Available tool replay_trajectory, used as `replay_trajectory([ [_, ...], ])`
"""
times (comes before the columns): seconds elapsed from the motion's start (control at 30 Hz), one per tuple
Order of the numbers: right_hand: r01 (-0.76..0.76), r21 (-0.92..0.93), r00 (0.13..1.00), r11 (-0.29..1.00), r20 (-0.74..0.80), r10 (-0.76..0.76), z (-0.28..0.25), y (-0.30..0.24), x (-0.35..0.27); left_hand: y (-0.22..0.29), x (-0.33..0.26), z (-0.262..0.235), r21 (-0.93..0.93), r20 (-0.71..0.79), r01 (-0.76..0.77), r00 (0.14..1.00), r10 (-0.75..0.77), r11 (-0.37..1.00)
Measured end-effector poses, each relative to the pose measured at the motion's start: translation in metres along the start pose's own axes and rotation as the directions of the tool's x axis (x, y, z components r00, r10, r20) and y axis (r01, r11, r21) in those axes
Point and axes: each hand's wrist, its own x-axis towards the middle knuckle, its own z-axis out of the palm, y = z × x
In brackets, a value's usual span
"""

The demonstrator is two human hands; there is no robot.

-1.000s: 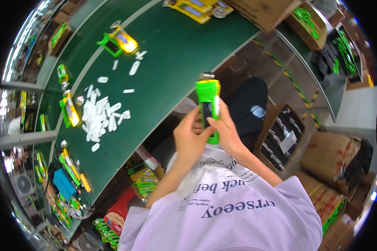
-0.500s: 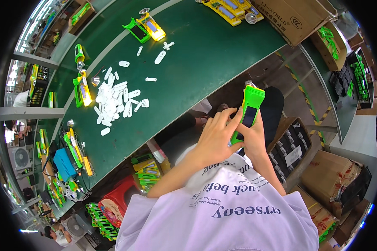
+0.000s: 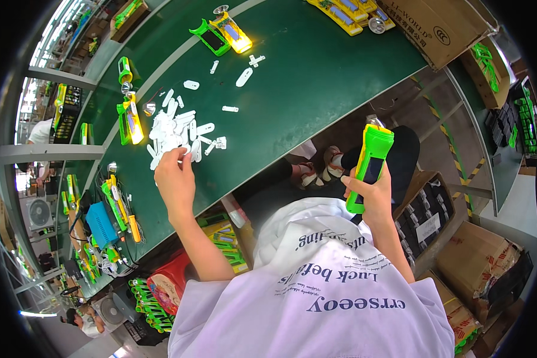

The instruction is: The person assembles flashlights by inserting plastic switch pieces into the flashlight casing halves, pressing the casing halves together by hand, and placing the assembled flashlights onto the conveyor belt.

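Note:
At the near edge of a pile of white plastic pieces (image 3: 172,126) on the green table, my left hand (image 3: 176,176) has its thumb and fingers drawn together in a pinch. White pieces touch the fingertips, but whatever is between them is hidden. Over my lap, my right hand (image 3: 377,194) is wrapped round the lower part of a green flashlight (image 3: 376,144). Its clear lens end points away from me, and a dark panel shows along its body. A yellow edge is visible on the flashlight's right side.
Opened yellow-and-green flashlights lie on the green table (image 3: 292,89), one lit flashlight half (image 3: 235,36) at the far side and another (image 3: 135,122) left of the pile. A cardboard box (image 3: 429,30) stands at the far right. A blue device (image 3: 101,225) sits at the left.
My left hand has left the flashlight and reached left to the white pieces. My right hand alone now holds the flashlight. The whole view has shifted slightly.

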Motion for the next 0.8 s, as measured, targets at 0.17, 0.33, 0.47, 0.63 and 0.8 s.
replay_trajectory([
  [0.17, -0.014, 0.016, 0.998, 1.000, 0.069, 0.013, 0.004, 0.005, 0.001, -0.006, -0.003, 0.017, 0.002, 0.031, -0.041, 0.999, 0.041, 0.999],
  [0.33, -0.038, 0.012, 0.997, 0.999, 0.070, 0.037, 0.003, 0.008, 0.000, -0.013, -0.004, 0.022, -0.010, -0.068, -0.088, 0.994, 0.087, 0.996],
  [0.47, -0.038, 0.043, 0.998, 0.998, 0.053, 0.036, 0.003, 0.007, 0.001, 0.005, -0.011, -0.002, -0.038, 0.038, -0.204, 0.978, 0.205, 0.978],
  [0.63, -0.051, 0.020, 0.996, 0.999, 0.078, 0.049, -0.001, 0.007, 0.001, 0.020, -0.015, 0.008, -0.036, 0.137, -0.420, 0.897, 0.421, 0.907],
  [0.8, -0.012, 0.026, 0.996, 1.000, 0.089, 0.009, 0.000, 0.010, -0.002, 0.043, -0.020, 0.011, -0.248, 0.141, -0.227, 0.953, 0.267, 0.942],
])
